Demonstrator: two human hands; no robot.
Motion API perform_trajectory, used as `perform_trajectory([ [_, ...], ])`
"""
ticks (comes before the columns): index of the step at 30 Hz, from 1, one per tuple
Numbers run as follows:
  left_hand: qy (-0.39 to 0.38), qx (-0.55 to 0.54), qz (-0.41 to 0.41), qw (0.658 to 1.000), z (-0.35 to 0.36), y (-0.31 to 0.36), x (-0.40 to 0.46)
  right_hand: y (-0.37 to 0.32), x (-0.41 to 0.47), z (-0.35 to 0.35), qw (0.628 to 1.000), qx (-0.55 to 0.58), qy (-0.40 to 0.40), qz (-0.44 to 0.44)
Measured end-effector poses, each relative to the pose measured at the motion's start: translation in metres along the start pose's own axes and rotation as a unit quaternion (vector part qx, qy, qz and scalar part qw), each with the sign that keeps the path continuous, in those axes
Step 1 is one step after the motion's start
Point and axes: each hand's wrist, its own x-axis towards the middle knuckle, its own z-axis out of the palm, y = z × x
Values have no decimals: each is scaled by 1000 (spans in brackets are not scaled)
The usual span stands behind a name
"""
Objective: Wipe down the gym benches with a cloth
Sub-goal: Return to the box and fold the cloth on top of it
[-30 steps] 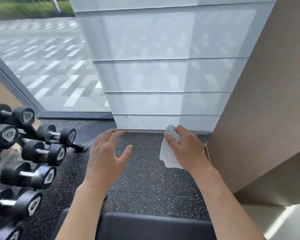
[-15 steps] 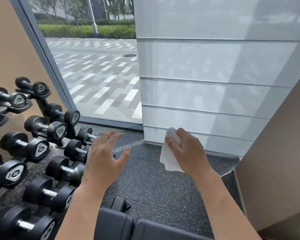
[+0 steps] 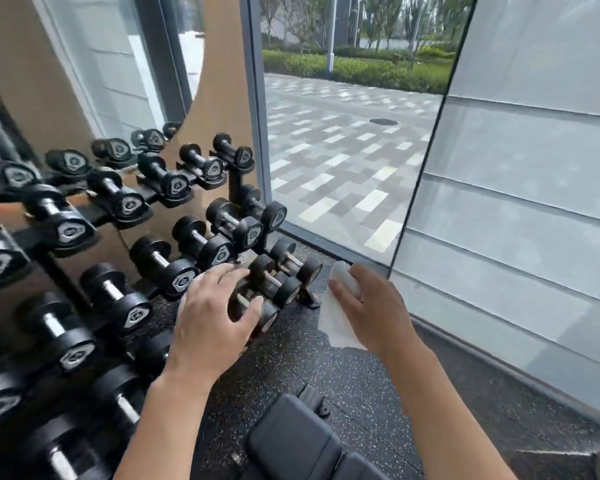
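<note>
Bench pad (image 3: 291, 441) near, bottom centre, unwiped. Above it: right hand (image 3: 378, 313) grip clamped on white cloth (image 3: 336, 323), likely staged for wiping; left hand (image 3: 212, 320) fingers apart, empty. Dumbbell rack (image 3: 222, 216) far left.

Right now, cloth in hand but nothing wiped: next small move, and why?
Probably lower the right hand and the white cloth it grips onto the black bench pad at the bottom edge. Both hands hang in the air above the floor, the left hand open, and the cloth touches no bench.
</note>
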Motion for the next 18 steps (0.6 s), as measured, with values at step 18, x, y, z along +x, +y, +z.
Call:
perform_trajectory([
  [18,180,205,-355,894,-157,-83,-230,-205,-51,168,901,168,-289,-277],
])
